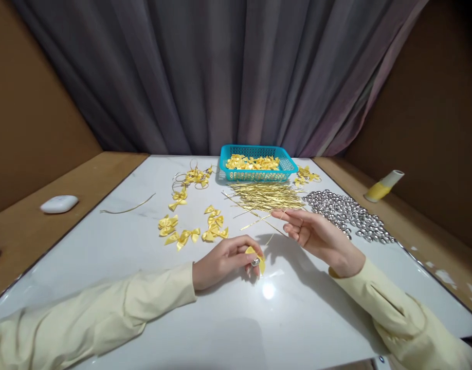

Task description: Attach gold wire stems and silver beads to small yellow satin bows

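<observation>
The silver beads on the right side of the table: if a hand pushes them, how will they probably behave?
The silver beads look round and glossy, so they would probably roll and scatter on the smooth white table. Each seems small, so likely light and slippery to pinch.

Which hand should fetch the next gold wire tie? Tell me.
Probably the right hand: it is open, fingertips at the edge of the gold wire ties. The left hand is busy pinching a yellow bow.

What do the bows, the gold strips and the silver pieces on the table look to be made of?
Bows: likely satin ribbon, soft sheen and folded loops. Gold strips: thin metallic-looking twist ties or foil wire, bright glint, some bent. Silver pieces: shiny, rounded, metal or metallised plastic; too small to tell. Basket: moulded turquoise plastic mesh.
</observation>
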Demonstrator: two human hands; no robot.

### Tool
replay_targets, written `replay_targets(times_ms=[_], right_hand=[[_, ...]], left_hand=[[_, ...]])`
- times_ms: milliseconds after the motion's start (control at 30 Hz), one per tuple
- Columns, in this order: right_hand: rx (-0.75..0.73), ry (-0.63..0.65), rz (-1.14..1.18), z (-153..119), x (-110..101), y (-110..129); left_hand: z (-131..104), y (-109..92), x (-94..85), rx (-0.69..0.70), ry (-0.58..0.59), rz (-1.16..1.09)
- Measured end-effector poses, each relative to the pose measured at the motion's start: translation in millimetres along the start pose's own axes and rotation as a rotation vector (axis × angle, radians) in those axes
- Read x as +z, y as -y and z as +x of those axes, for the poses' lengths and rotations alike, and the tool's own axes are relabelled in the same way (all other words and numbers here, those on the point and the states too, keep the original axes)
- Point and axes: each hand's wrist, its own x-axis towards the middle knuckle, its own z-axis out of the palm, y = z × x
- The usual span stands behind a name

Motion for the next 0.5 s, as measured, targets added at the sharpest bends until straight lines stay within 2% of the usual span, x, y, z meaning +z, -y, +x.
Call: replay_targets(times_ms=[267,500], right_hand=[[-0.024,0.023,0.138,2.7,-3.6,2.1],[-0.063,-0.009,0.116,5.3,-5.8,1.6]], left_hand=[[0.8,-4.3,1.9,-0.024,-0.019,-0.012],[1.0,-1.9,0.8,-0.032,-0.011,0.003]])
